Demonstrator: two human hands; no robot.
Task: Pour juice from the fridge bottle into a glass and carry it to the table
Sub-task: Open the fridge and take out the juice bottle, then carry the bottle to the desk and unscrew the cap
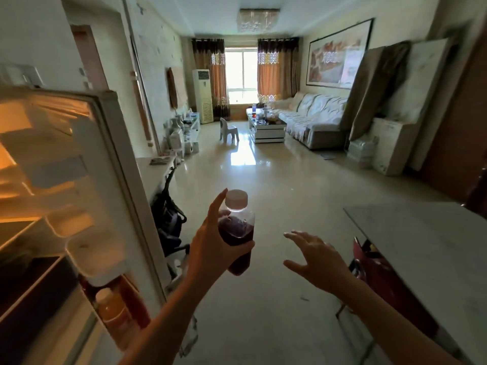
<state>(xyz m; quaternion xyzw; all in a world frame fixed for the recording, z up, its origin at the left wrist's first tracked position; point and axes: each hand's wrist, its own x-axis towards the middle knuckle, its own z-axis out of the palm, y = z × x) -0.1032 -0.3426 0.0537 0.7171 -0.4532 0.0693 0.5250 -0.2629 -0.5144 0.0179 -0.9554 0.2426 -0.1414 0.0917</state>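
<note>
Our left hand (210, 246) has its fingers (243, 246) wrapped round the juice bottle (237, 230), cap on, held upright in mid-air; our right hand (316, 262) hangs beside it, fingers spread wide, holding nothing. We should keep the bottle level and bring it to the counter (434, 246) at right. The open fridge door (87, 180) stands close at left, a red chair (376, 272) under the counter's edge; no glass shows.

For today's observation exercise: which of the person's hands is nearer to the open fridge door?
Left. The left hand, gripping the juice bottle, is just right of the fridge door. The right hand hovers open farther right, near the table.
</note>
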